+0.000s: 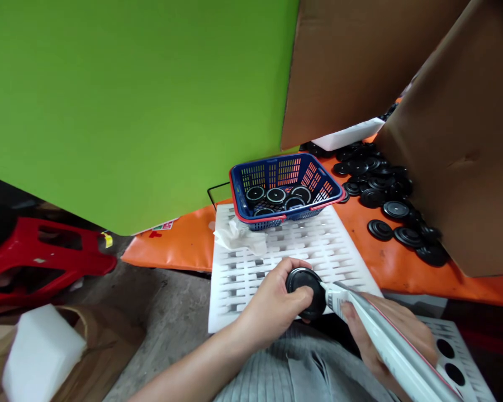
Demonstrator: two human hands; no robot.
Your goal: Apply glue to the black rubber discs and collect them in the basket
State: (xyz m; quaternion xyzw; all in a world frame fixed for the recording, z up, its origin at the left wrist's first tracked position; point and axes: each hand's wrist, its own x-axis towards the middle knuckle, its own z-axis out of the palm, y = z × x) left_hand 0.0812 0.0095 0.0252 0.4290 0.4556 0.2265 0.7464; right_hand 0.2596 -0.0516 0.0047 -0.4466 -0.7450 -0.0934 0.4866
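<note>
My left hand point(281, 293) grips a round black disc point(308, 290), its thumb lying across the face. In my right hand point(396, 329) is a long white squeeze tube point(385, 324), fingers wrapped round it. The tube's nozzle touches or nearly touches the disc's right rim; I cannot tell which. Beneath both hands lies a white slotted foam sheet point(230, 290). A blue plastic basket point(287, 164) with a red rim stands on its far end, with several black discs with pale rings point(275, 195) inside. Crumpled white tissue point(241, 237) lies left of the basket's front.
Many loose black discs point(373, 195) lie on the orange cover point(171, 243) at right, between cardboard panels point(465, 151). A green board point(138, 111) fills the upper left. A red plastic stool point(46, 251) and a sack with white foam point(42, 352) stand lower left.
</note>
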